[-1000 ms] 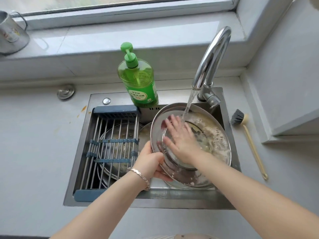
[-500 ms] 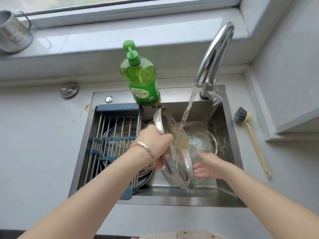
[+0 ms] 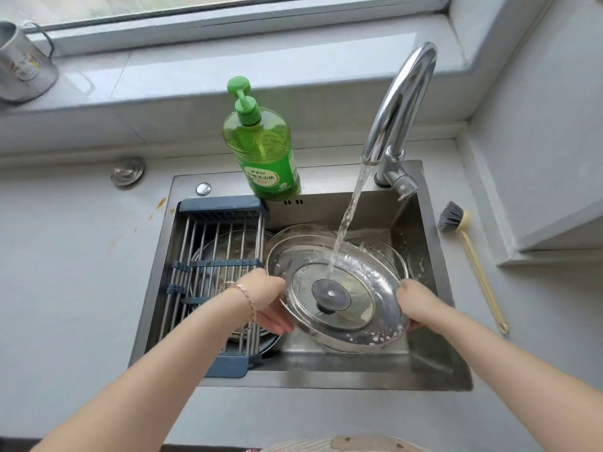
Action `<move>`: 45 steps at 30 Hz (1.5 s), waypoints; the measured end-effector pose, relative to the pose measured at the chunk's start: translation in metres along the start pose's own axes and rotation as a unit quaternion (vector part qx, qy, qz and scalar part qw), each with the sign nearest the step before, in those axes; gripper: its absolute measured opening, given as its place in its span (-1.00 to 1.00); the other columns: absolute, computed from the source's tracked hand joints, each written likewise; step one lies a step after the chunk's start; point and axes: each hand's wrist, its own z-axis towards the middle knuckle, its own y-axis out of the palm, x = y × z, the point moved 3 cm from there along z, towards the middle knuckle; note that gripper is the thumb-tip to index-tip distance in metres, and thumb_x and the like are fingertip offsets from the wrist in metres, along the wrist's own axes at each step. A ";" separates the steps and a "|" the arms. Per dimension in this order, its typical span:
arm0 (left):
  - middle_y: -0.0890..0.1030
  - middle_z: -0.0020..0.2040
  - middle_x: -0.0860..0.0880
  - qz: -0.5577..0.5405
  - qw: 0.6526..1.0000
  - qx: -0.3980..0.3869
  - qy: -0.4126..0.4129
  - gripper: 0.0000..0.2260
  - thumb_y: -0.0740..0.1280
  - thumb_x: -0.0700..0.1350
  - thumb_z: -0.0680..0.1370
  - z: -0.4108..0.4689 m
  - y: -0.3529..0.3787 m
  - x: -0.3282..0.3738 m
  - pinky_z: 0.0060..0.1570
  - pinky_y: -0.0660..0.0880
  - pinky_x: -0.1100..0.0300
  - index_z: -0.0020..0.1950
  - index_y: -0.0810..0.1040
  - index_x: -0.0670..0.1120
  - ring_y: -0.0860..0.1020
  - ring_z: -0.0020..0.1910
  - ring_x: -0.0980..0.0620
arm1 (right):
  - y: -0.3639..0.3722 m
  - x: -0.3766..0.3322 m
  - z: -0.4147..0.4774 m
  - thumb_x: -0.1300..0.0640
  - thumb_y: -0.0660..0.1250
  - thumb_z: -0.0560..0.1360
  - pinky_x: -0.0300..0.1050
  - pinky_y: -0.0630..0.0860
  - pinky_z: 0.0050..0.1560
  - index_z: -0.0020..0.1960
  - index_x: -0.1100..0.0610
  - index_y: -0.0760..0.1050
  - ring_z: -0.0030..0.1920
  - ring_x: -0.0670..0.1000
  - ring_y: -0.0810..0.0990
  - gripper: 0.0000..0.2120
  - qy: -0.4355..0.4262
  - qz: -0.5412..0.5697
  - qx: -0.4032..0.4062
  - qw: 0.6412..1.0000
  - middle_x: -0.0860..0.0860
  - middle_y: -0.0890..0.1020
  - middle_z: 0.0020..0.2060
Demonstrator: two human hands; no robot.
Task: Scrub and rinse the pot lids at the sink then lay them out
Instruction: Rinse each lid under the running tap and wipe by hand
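A steel pot lid (image 3: 375,272) with a glass centre and a dark knob faces up over the sink (image 3: 434,363), nearly level. Water from the faucet (image 3: 396,109) falls onto it just above the knob. Specks of foam cling to its near rim. My left hand (image 3: 266,300) grips the lid's left rim, and my right hand (image 3: 414,298) grips its right rim, fingers hidden beneath. Another glass lid (image 3: 388,247) lies in the basin behind it.
A blue-framed wire drying rack (image 3: 215,278) spans the sink's left half with a steel lid or pan under it. A green dish-soap bottle (image 3: 261,148) stands on the back ledge. A dish brush (image 3: 470,256) lies on the right counter, a metal mug (image 3: 23,66) on the sill.
The lid went from underside up under my rubbing right hand, through standing on edge, to knob side up under the stream. My right hand came off its face and took the right rim.
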 end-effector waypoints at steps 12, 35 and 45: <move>0.49 0.21 -0.26 -0.288 0.955 -0.064 -0.027 -0.69 0.28 -0.21 0.55 0.061 0.066 -0.038 -0.32 0.62 0.02 0.26 0.30 -0.18 0.61 -0.14 -0.17 | -0.080 -0.061 -0.044 0.26 0.07 0.58 0.15 0.48 -0.13 0.25 0.22 0.36 -0.25 0.28 0.59 -0.73 -0.312 -0.249 0.327 0.856 0.21 0.60 -0.29; 0.44 -0.42 -0.01 -0.175 0.895 0.279 0.303 -0.61 0.15 0.03 0.61 -0.010 0.009 0.006 -0.36 0.36 0.26 -0.35 0.40 -0.14 0.38 -0.41 0.08 | 0.061 -0.085 -0.052 -0.09 -0.17 0.62 0.07 0.00 0.45 0.48 0.17 0.12 0.49 0.05 0.08 -0.47 -0.635 -0.364 0.147 0.666 0.07 0.21 0.47; 0.47 -0.40 -0.06 -0.212 0.892 0.281 0.284 -0.64 0.18 -0.01 0.60 -0.010 0.014 0.000 -0.31 0.39 0.15 -0.34 0.41 -0.16 0.42 -0.38 0.03 | 0.067 -0.095 -0.046 -0.15 -0.11 0.59 -0.03 -0.18 0.46 0.51 0.19 -0.08 0.50 0.01 -0.13 -0.39 -0.612 -0.332 0.133 0.706 0.11 -0.02 0.50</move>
